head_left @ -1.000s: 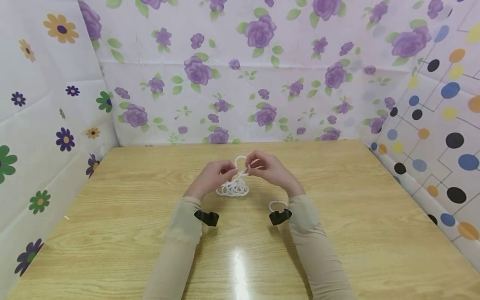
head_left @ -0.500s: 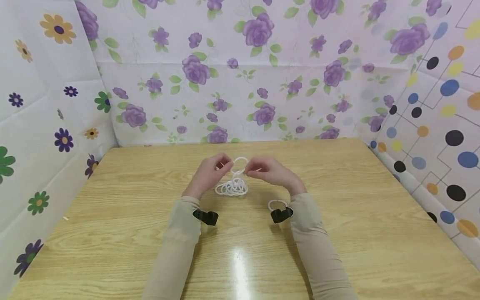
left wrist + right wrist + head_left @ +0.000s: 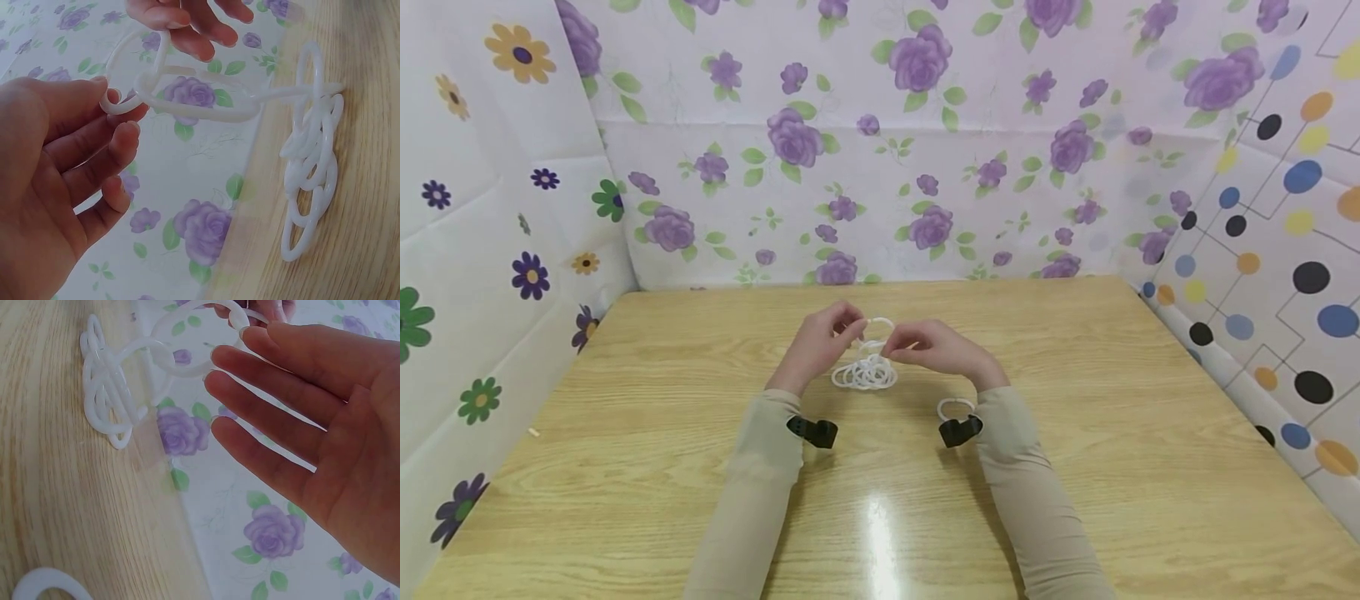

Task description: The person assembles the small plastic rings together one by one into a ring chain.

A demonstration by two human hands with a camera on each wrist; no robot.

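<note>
Left hand (image 3: 820, 346) and right hand (image 3: 942, 350) each pinch one white link (image 3: 164, 51); its chained pile (image 3: 867, 373) rests on the table (image 3: 625, 467), and a separate ring (image 3: 955, 401) lies nearer, right.

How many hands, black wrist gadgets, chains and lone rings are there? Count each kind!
Bare left hand, right hand: 2
Black boxy wrist cameras: 2
White plastic-looking chain of linked rings: 1
White plastic-looking ring lying apart: 1
Total: 6

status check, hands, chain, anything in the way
Left hand pinches white end link. Right hand at the same link, grip unclear. Rest of chain heaped on table. Loose link lies apart, not obviously in the way.
</note>
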